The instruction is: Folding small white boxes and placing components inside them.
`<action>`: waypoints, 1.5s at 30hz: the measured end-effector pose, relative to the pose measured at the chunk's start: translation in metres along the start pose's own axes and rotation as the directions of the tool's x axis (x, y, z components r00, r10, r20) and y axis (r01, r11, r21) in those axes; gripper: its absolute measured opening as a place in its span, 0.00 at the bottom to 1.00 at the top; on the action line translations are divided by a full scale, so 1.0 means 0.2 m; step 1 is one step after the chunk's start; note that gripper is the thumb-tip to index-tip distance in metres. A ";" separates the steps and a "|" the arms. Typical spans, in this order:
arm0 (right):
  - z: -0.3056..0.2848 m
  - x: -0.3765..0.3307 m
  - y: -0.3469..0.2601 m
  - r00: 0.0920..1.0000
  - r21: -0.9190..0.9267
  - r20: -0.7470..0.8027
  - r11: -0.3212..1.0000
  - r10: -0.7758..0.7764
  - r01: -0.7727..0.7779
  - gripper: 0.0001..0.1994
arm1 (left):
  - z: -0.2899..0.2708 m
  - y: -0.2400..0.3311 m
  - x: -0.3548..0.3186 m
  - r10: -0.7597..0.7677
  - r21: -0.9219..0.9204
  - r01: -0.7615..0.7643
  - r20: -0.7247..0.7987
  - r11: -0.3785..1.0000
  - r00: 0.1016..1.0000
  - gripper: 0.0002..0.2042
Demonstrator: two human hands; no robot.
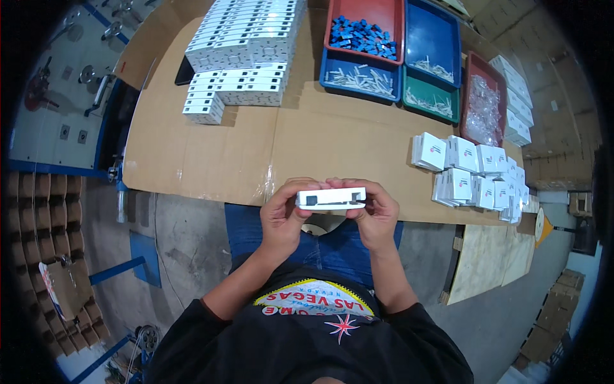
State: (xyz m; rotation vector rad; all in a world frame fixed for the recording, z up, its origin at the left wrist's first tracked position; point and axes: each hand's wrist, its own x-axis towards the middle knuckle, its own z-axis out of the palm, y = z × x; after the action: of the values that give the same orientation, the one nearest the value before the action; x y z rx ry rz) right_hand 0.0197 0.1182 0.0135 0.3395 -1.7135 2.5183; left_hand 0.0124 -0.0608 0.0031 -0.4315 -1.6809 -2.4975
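Between my two hands is a small white cardboard box, held level just off the near edge of the table. Its narrow side faces up, with a dark square near its left end and what looks like a gap or loose flap at its right end. My left hand grips the left end, thumb below and fingers along the far side. Around the right end my right hand is closed, its thumb against the near corner. What the box holds is hidden.
Stacked white boxes stand at the back left of the cardboard-covered table. A red bin with small blue parts, blue and green bins with pale strips, and a dark red bin with clear bags stand behind. Flat white cartons lie at right.
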 end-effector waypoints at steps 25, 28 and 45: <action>0.01 -0.01 -0.04 0.959 -0.277 -0.004 0.922 -0.283 0.271 0.17 | 0.01 0.05 0.02 -0.122 -0.044 0.124 0.050 0.991 0.991 0.25; 0.02 -0.01 -0.05 0.966 -0.223 -0.040 0.945 -0.256 0.241 0.17 | 0.00 0.06 0.01 -0.078 -0.068 0.084 0.087 0.994 0.993 0.21; 0.01 -0.02 -0.01 0.974 -0.230 -0.035 0.950 -0.224 0.211 0.18 | 0.02 0.03 0.02 -0.012 -0.120 0.020 0.064 0.993 0.998 0.17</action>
State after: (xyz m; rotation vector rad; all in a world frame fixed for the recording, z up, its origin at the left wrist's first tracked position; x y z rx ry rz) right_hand 0.0243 0.1177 0.0159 0.4053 -1.8046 2.1350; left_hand 0.0105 -0.0595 0.0115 -0.5158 -1.5655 -2.6334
